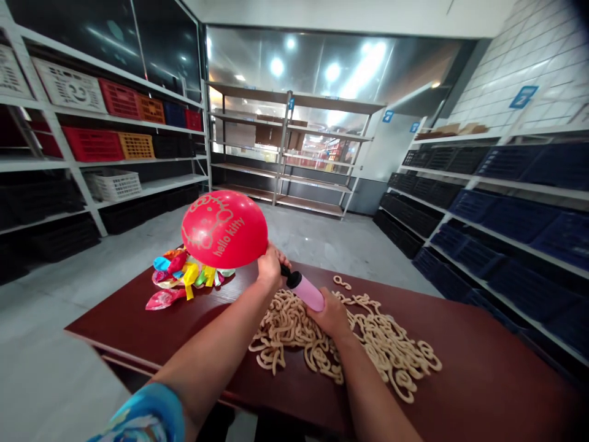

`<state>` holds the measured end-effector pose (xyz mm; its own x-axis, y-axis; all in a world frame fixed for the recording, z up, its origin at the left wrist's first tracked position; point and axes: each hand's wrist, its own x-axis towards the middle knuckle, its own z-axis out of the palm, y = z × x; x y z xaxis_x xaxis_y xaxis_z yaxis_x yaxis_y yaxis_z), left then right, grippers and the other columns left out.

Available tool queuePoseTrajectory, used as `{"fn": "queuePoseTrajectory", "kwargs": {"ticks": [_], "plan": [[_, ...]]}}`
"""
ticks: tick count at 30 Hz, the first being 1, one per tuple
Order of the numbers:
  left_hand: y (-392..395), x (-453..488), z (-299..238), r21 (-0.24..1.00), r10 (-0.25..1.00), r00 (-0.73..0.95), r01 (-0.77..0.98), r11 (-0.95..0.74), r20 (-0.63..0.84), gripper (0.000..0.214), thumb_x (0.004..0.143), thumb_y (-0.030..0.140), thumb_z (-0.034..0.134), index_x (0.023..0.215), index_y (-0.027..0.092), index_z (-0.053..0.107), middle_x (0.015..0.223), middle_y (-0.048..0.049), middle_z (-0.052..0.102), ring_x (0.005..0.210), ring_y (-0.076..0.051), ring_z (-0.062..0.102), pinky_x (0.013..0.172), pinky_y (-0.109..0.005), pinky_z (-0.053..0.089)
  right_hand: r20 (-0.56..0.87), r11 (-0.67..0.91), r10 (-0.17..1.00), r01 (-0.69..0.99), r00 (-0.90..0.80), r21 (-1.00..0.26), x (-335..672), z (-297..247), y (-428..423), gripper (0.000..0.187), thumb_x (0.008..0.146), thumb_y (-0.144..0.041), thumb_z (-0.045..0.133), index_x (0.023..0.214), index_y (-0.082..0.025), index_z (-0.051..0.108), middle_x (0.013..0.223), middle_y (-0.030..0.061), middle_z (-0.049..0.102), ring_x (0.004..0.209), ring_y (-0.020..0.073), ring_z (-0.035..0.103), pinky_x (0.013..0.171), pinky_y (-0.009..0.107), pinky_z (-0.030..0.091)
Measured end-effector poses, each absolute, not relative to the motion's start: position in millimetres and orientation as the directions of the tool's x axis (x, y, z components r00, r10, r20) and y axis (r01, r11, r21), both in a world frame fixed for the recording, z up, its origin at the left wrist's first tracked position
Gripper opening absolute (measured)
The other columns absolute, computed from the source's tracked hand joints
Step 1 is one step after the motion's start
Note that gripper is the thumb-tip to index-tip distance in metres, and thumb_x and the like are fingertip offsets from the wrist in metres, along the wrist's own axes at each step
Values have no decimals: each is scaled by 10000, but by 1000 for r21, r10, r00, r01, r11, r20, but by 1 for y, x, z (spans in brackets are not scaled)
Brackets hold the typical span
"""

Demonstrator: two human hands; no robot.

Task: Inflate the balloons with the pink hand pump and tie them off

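Note:
A red inflated balloon [225, 228] with a cartoon cat face and "hello kitty" lettering rises above the table. Its neck is pinched in my left hand [270, 265], right at the black nozzle end of a hand pump. My right hand [330, 312] is wrapped round the pink barrel of the balloon pump [307, 291], which slants down to the right. Under and beside my right hand lie piles of beige curled strands [288, 325]. Left of my left hand is a heap of uninflated balloons [189, 277] in several colours, with one pink balloon [164, 299] at its near edge.
The dark red-brown table [124, 325] stands before me. Shelves with coloured crates [120, 98] line the left wall, and dark blue crates [519, 215] fill the right racks. A metal rack [288, 153] stands before the glass at the back. Grey floor [322, 242] lies between.

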<state>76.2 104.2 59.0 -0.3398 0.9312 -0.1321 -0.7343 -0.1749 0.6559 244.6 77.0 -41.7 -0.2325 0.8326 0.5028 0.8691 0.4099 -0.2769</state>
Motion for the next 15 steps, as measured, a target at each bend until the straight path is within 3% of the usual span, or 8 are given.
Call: {"fn": "queuePoseTrajectory", "kwargs": {"ticks": [15], "plan": [[101,-6,135,682,899,-437,-646,-343,38,482,732,550,499,528,206,231,397,67,270,318,-84,340,343,-222,322,505,375,843,878,-189,-298,245,-40,83,268,654,-299,588,896,-200,532,781,33,612,688,181,550,615,266,356]]}}
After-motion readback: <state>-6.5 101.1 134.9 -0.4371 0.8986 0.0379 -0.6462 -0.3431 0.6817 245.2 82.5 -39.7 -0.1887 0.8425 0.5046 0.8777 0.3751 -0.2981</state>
